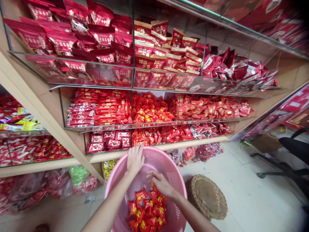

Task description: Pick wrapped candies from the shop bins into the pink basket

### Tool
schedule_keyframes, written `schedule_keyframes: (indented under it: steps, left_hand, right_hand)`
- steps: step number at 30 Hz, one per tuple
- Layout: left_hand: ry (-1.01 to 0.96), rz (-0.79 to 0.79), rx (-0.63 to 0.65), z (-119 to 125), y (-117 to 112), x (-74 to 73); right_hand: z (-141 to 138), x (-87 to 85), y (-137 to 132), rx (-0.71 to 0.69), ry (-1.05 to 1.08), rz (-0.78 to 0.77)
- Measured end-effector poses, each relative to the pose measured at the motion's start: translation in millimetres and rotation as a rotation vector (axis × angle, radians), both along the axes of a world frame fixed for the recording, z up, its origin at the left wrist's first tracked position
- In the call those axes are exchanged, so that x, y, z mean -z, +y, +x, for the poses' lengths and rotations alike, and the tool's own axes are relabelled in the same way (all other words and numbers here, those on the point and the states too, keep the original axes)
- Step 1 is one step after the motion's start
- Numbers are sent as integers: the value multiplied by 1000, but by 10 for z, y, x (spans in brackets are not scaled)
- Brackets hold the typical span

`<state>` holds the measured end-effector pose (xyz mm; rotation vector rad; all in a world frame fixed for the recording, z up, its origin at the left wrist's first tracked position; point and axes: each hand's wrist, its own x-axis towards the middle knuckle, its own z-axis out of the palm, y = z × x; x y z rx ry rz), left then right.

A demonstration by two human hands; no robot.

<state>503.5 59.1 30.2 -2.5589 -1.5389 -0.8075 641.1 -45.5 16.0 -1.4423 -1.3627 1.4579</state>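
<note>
A round pink plastic basket (169,167) fills the lower middle of the view, with a heap of small red-and-gold wrapped candies (147,209) in its bottom. My left hand (135,159) is closed over the basket's far rim, fingers curled over the edge. My right hand (159,183) reaches into the basket from the right, palm down, fingers bent over the top of the candy heap; whether it holds any candy is hidden.
Glass-fronted shelves (132,82) ahead hold red snack bags above and bins of red wrapped candies (149,111) below. A woven round mat (207,196) lies on the tiled floor at right. A black chair base (285,164) stands far right. Bagged sweets sit under the shelves.
</note>
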Motion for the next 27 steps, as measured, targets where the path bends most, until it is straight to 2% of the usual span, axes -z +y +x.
schedule_keyframes:
  steps: [2,4,7,10,14,18,20,23,25,27]
  left_hand:
    - [2,2,0,3,-1,1]
    - [3,2,-1,3,-2,0]
    - [-1,3,-7,0,-3,3]
    - [0,7,-3,-4,-2,11]
    - [-8,15,-4,-10,-3,20]
    - [-13,9,-4,-16,2,29]
    - [-8,5,-1,-17,8,37]
    - [-6,9,5,-17,19,53]
    - [-10,14,2,-16,24,62]
    - [-15,17,-6,-17,28,66]
  right_hand:
    - [23,64,-22,45,132,-63]
    - [14,104,-76,32,74,42]
    - [-52,93,-194,-93,-233,319]
    - [-157,50,-308,-310,-521,474]
    - [-289,67,-407,-455,-670,521]
    - [-353,131,-463,-492,-643,564]
    - [-354,105,-462,-498,-640,575]
    - [-286,-111,-371,-460,-671,577]
    - [-173,-394,-227,-409,-700,610]
    - [-11,-761,-22,-318,-737,704]
